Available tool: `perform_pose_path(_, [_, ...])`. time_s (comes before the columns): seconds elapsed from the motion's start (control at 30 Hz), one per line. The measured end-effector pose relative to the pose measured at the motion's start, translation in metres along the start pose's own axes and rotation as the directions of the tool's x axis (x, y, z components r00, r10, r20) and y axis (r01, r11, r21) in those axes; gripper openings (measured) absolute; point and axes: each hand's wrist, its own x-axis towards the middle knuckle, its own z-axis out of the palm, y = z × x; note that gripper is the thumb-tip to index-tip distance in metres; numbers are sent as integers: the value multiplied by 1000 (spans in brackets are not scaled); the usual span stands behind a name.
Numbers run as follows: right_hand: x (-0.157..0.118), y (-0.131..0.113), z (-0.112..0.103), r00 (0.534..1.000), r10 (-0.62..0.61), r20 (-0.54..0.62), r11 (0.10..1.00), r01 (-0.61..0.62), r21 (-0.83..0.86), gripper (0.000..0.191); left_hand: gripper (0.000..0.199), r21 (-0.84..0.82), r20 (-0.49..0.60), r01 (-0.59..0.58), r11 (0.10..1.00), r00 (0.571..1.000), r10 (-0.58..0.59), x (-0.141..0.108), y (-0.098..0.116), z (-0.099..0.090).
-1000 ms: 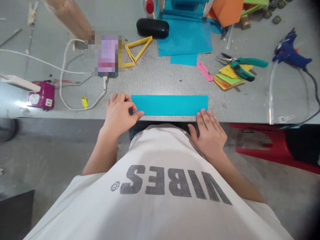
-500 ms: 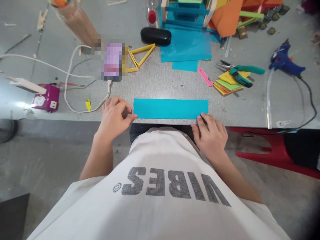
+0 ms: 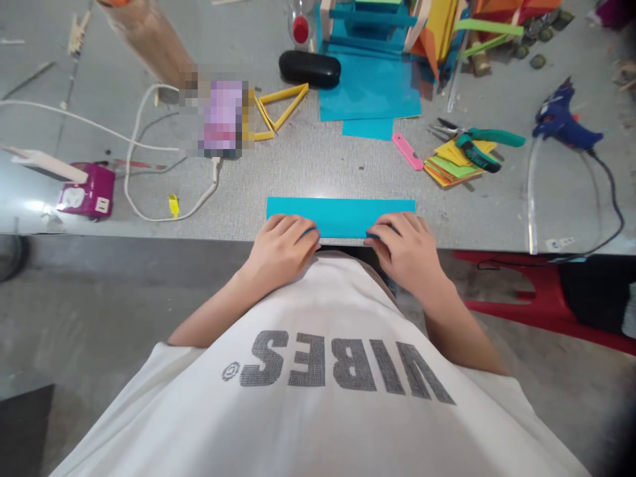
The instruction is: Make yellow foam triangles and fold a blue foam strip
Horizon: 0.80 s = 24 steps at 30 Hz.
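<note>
A long blue paper strip [image 3: 342,217] lies flat along the table's near edge. My left hand [image 3: 285,245] rests over the left part of its near edge, thumb and fingers pinched on the paper there. On the right part of the same edge, my right hand [image 3: 405,242] pinches the paper in the same way, its fingers curled. Between the two hands the middle of the strip shows. The fingers cover stretches of the near edge, so how far it is lifted or folded cannot be told.
Beyond the strip lie a pink folding cutter [image 3: 408,152], green-handled pliers [image 3: 477,142] on coloured paper pieces [image 3: 450,173], and a blue glue gun [image 3: 569,119]. To the left are a phone [image 3: 222,119], its white cable [image 3: 149,217], yellow paper triangles [image 3: 284,106] and a purple adapter [image 3: 89,192].
My left hand has moved right from the strip's left end onto its near edge. My right hand has shifted slightly left along that edge. At the back, an orange paper piece has changed position.
</note>
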Motion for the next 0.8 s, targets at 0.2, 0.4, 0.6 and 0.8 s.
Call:
perform_pose_path(0.2, [4, -6, 0, 998, 54, -15, 997, -53, 49, 13, 22, -170, -17, 93, 981, 995, -97, 20, 18, 19])
perform_pose_path(0.4, [5, -11, -1, 987, 157, 43, 986, -159, 47, 10, 24, -184, 51, 138, 973, 990, -131, 31, 31, 22])
perform_pose_path(0.6, [3, -12, -1, 986, 162, 41, 987, -162, 7, 16, 28, -246, 87, 99, 964, 993, -79, 36, 29, 31])
perform_pose_path(0.8, [-1, -14, 1, 981, 194, 26, 981, -194, -28, 21, 38, -190, 158, 102, 976, 985, -72, 38, 34, 23])
